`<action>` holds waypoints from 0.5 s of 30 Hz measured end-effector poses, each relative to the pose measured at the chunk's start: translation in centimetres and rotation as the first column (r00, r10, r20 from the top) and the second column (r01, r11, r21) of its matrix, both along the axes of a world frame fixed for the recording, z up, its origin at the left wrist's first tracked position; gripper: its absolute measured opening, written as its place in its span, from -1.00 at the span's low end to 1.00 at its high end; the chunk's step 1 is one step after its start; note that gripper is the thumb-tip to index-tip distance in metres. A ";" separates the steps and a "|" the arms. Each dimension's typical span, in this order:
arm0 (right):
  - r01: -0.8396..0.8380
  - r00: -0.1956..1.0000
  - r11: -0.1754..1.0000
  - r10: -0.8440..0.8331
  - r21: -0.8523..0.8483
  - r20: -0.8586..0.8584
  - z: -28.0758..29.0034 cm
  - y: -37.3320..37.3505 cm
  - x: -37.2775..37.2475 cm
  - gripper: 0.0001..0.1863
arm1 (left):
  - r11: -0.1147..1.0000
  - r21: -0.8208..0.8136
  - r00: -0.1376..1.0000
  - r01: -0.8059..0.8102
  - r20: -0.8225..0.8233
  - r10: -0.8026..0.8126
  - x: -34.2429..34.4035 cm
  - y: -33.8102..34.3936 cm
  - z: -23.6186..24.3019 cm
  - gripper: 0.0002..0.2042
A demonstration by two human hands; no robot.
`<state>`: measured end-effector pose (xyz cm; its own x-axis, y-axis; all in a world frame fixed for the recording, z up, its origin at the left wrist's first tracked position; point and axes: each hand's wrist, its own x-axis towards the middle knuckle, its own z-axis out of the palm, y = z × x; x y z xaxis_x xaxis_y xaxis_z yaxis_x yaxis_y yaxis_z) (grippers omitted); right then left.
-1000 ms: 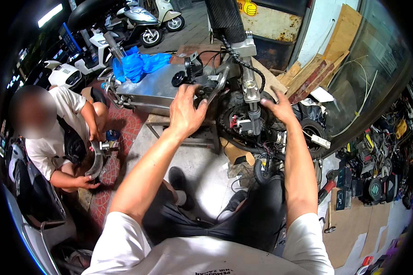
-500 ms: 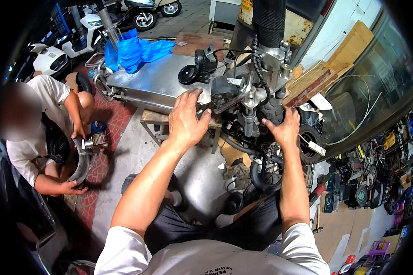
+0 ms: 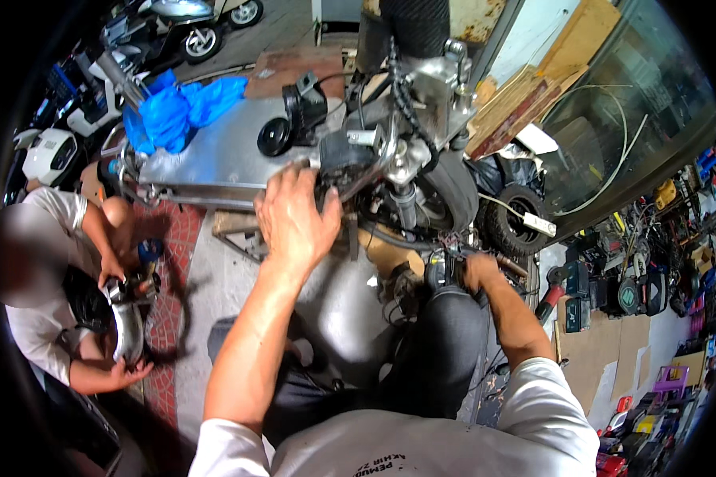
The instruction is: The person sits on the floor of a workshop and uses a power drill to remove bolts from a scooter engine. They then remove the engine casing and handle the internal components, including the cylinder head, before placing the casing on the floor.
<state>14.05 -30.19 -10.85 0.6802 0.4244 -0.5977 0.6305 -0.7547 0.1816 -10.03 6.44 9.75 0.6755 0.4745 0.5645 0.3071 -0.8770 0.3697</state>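
My left hand [image 3: 298, 219] rests at the near edge of the scooter's silver metal deck [image 3: 207, 155], its fingers and thumb apart. Beside it sit a black round horn-like part [image 3: 275, 137] and a dark clamp-like block [image 3: 344, 153] on the scooter's front assembly. My right hand [image 3: 479, 273] is lower, among dark cables and bars right of my knee. Its fingers curl inward, and what they close on is hidden. Between the hands stand the scooter's front wheel [image 3: 453, 187] and a silver shock absorber [image 3: 406, 203].
At left a crouching person [image 3: 56, 318] holds a curved silver part [image 3: 127, 322]. A blue plastic bag [image 3: 171, 119] lies on the deck. Wooden boards [image 3: 525, 103], a loose tyre [image 3: 517, 219] and a white power strip [image 3: 538, 224] are at right. Tools and toolboxes [image 3: 585, 290] lie beyond.
My right hand has left the wheel area and moved down toward the cables near my knee. My left hand stays by the deck edge. The view has shifted, and the front wheel shows more.
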 end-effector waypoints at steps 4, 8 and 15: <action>0.373 0.762 0.676 -0.614 0.636 0.205 -7.3 -14.4 1.3 -0.17 | 0.993 -0.079 0.996 0.093 -0.006 -0.094 1.1 -0.8 0.5 -0.59; 0.152 0.737 0.226 -0.674 0.962 0.042 3.0 -6.7 6.2 -0.39 | 0.999 0.008 0.998 0.048 -0.037 -0.047 -0.3 -0.1 0.6 -0.57; -0.094 0.927 0.166 -0.345 0.982 0.147 18.1 7.6 2.9 -0.52 | 0.993 -0.089 0.996 0.074 -0.040 -0.078 -0.7 -0.1 0.3 -0.55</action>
<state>16.95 -22.64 7.27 0.8078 0.3880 0.4436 0.5892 -0.5108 -0.6260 -10.73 6.30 10.05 0.7342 0.4672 0.4926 0.2579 -0.8631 0.4342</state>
